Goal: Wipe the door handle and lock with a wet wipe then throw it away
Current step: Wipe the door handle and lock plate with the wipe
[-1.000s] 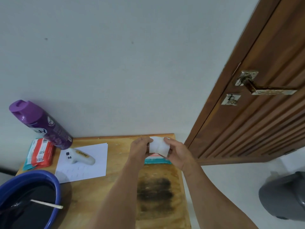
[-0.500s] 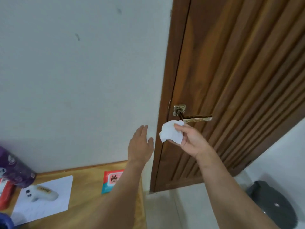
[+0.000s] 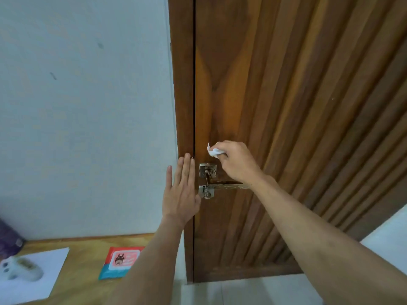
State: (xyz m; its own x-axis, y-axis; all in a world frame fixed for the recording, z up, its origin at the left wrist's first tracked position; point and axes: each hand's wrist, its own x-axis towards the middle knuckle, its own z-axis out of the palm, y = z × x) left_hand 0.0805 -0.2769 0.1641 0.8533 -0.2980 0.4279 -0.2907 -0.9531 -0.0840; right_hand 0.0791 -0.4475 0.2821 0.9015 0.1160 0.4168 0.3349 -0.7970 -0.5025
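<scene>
Brown wood fills the head view: a ribbed door (image 3: 297, 106) stands closed against its frame (image 3: 181, 106), with a pale wall (image 3: 88, 106) to the left. The right hand (image 3: 236, 162) is raised just above the door handle (image 3: 222, 184), its grip pinched round a crumpled white wet wipe (image 3: 213, 150) that sticks out past the fingertips; the wipe is near the handle's square plate (image 3: 207, 170) but not touching it. Below the lever sits the lock (image 3: 206, 191), a small worn metal plate (its keyhole is too blurred to make out). The left hand (image 3: 180, 190) is flat and spread, fingers together and pointing up, laid over the door frame just beside the lock, holding nothing. Lower left, a wooden bench (image 3: 83, 260) carries a red and teal wipes packet (image 3: 121, 261), a sheet of white paper (image 3: 44, 274) with a small white device (image 3: 21, 269) on it, and the edge of a purple can (image 3: 7, 238).
</scene>
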